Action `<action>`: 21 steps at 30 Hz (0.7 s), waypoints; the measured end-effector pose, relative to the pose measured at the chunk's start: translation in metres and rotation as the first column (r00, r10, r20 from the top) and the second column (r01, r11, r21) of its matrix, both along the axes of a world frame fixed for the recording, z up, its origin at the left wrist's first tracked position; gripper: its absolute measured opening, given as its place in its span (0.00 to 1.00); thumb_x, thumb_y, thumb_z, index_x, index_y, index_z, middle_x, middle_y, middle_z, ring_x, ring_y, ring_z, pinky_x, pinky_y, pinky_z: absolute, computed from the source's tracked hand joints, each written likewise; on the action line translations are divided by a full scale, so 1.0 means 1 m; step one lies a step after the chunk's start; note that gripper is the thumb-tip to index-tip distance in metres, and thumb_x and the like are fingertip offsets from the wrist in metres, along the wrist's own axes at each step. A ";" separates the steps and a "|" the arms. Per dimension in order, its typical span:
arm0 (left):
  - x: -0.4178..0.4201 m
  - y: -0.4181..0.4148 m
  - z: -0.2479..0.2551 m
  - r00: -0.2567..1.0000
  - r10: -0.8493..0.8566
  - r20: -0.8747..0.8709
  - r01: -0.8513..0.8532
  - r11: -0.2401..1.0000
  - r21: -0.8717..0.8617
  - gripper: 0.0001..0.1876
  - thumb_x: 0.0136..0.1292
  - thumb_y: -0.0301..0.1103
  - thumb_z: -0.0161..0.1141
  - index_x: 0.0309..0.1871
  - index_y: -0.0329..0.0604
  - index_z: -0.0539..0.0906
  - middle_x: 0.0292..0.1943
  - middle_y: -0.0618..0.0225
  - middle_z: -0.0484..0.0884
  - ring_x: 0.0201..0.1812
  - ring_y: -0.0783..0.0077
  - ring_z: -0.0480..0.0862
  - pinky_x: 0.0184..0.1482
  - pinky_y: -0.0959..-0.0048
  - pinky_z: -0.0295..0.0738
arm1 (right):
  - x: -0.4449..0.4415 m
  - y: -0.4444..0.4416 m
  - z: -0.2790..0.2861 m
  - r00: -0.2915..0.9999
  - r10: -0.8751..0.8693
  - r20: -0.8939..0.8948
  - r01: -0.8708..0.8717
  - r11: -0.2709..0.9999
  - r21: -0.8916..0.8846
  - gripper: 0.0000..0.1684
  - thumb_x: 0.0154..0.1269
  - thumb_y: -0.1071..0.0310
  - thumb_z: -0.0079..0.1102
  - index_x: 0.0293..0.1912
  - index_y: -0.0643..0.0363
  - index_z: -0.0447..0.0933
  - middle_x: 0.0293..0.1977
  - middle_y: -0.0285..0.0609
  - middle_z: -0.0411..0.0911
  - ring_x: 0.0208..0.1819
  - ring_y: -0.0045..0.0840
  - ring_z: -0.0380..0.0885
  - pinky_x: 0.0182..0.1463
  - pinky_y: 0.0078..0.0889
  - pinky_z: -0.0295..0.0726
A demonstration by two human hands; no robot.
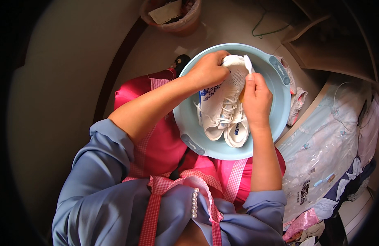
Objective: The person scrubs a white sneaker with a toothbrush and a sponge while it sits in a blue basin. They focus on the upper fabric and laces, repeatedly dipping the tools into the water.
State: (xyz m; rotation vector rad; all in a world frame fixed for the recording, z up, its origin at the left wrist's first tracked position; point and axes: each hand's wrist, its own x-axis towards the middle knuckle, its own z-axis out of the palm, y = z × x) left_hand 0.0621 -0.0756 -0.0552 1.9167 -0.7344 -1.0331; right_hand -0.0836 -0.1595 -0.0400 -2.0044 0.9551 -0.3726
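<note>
A light blue plastic basin [272, 113] rests on or against my lap, with a pair of white lace-up sneakers [228, 101] inside, toes away from me and heels toward me. My left hand [211, 69] grips the toe end of the left sneaker, which has blue printing on its side. In my right hand [257, 98] is a small white brush [248, 64], its bristle end up at the toe of a sneaker. Something yellow, partly hidden, shows beside my right fingers. The loose laces hang over the shoes.
Beyond the basin stand a lined waste bin [186, 23] and a green wire hanger [261, 32]. Pink and white sneakers [297, 106] lie right of the basin. A plastic-covered surface [318, 144] at the right bears a blue-handled brush [325, 180], with clothes [340, 187] along its edge.
</note>
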 end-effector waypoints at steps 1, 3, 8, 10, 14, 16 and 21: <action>0.000 0.000 0.001 1.000 0.001 -0.002 -0.001 1.000 0.007 0.21 0.50 0.24 0.51 0.49 0.32 0.78 0.36 0.61 0.82 0.38 0.72 0.81 0.43 0.74 0.76 | 0.002 0.005 0.001 0.999 0.048 0.018 -0.047 0.998 -0.034 0.10 0.68 0.64 0.50 0.34 0.59 0.73 0.27 0.54 0.77 0.29 0.51 0.76 0.32 0.47 0.74; 0.000 0.001 0.005 1.000 0.003 -0.003 -0.003 1.000 0.022 0.20 0.50 0.24 0.51 0.49 0.32 0.78 0.35 0.61 0.82 0.37 0.73 0.81 0.43 0.74 0.76 | 0.006 0.013 0.003 0.988 0.145 0.050 -0.139 0.985 -0.106 0.10 0.68 0.64 0.49 0.34 0.60 0.72 0.26 0.54 0.77 0.29 0.52 0.76 0.32 0.49 0.73; -0.002 0.001 0.000 0.999 0.015 0.029 -0.015 1.000 0.017 0.19 0.50 0.24 0.51 0.48 0.32 0.79 0.34 0.61 0.83 0.37 0.73 0.82 0.42 0.74 0.76 | 0.004 -0.005 0.006 0.995 0.058 -0.082 -0.065 0.994 -0.092 0.09 0.67 0.64 0.50 0.33 0.58 0.71 0.27 0.53 0.77 0.32 0.51 0.77 0.32 0.50 0.74; -0.003 -0.002 -0.002 0.999 0.023 0.028 -0.023 1.000 -0.005 0.19 0.50 0.25 0.51 0.47 0.33 0.80 0.34 0.57 0.83 0.38 0.67 0.82 0.43 0.70 0.76 | 0.005 0.012 0.006 0.989 0.125 -0.079 -0.137 0.975 -0.174 0.09 0.67 0.64 0.50 0.33 0.58 0.72 0.27 0.53 0.77 0.31 0.50 0.77 0.32 0.50 0.74; -0.007 0.002 0.003 0.998 0.050 0.048 -0.048 0.998 -0.042 0.18 0.49 0.28 0.53 0.44 0.36 0.81 0.34 0.50 0.83 0.39 0.54 0.83 0.44 0.63 0.75 | 0.005 -0.006 0.010 0.990 0.094 -0.105 -0.112 0.976 -0.188 0.09 0.67 0.63 0.50 0.33 0.57 0.73 0.26 0.52 0.77 0.30 0.50 0.77 0.32 0.51 0.74; -0.008 0.000 0.007 0.997 0.034 0.070 -0.032 0.999 -0.028 0.18 0.49 0.27 0.52 0.45 0.35 0.80 0.34 0.52 0.83 0.38 0.59 0.83 0.43 0.66 0.76 | 0.004 -0.009 0.009 0.991 0.074 -0.109 -0.091 0.983 -0.160 0.10 0.68 0.62 0.49 0.33 0.56 0.73 0.26 0.52 0.77 0.30 0.51 0.77 0.32 0.51 0.74; -0.005 -0.002 0.004 0.996 0.005 0.087 -0.004 1.000 -0.009 0.19 0.50 0.24 0.52 0.48 0.31 0.79 0.35 0.59 0.83 0.37 0.71 0.82 0.42 0.73 0.76 | 0.006 -0.007 0.011 0.991 0.096 -0.095 -0.106 0.989 -0.108 0.11 0.67 0.61 0.49 0.33 0.58 0.74 0.25 0.53 0.77 0.30 0.51 0.77 0.33 0.51 0.73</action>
